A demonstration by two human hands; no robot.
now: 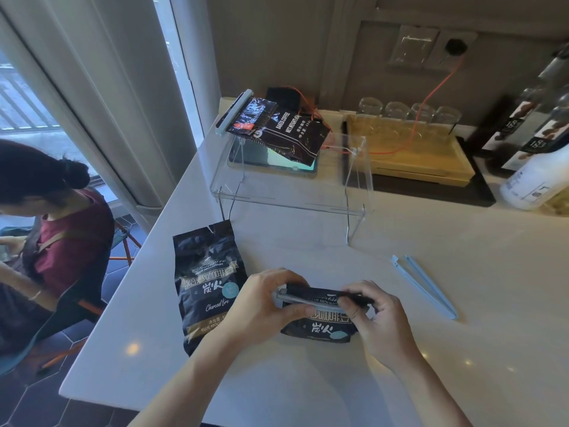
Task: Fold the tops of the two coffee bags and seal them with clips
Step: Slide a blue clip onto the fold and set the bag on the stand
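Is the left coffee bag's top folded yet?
Not folded: the left coffee bag lies flat, its torn top edge spread open, with no clip on it.

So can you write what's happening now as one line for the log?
step: clipping first bag | left hand + right hand: on clip over folded bag | second bag: unfolded | spare clip: open on counter

I look down on a pale, glossy counter point(308, 380) that reflects small spots of light. A grey-brown wall point(292, 41) rises behind it, carrying a socket plate point(455, 49) with an orange cable point(431, 94) plugged in. At my left, a tall window point(27, 97) with a light curtain point(101, 87) lets in daylight. Below, I see a dark hexagon-tiled floor point(40, 405) and a seated person point(52, 241).
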